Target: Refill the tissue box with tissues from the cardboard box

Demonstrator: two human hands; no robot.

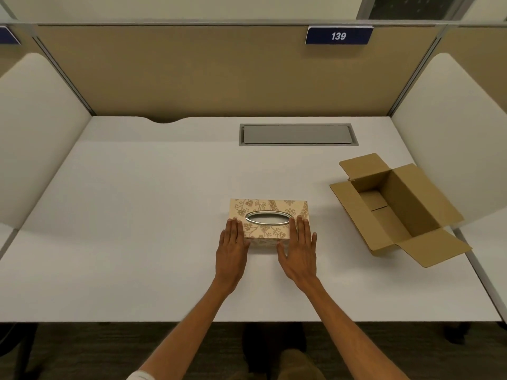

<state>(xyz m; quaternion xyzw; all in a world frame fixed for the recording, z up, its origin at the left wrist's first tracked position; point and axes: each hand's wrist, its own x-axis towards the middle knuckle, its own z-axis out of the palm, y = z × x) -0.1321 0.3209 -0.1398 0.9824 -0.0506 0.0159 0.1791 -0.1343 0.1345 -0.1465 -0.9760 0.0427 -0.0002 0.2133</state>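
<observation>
The tissue box (269, 219) is being steadied by the flattened left hand (232, 244) and right hand (299, 246); right of it, the cardboard box (397, 207) is lying open and seemingly emptied, so refilling is judged nearly finished.

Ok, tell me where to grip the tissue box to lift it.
Grip the tissue box by its two short ends, coming from above. It lies flat and long, left hand and right hand already rest open at those ends.
</observation>
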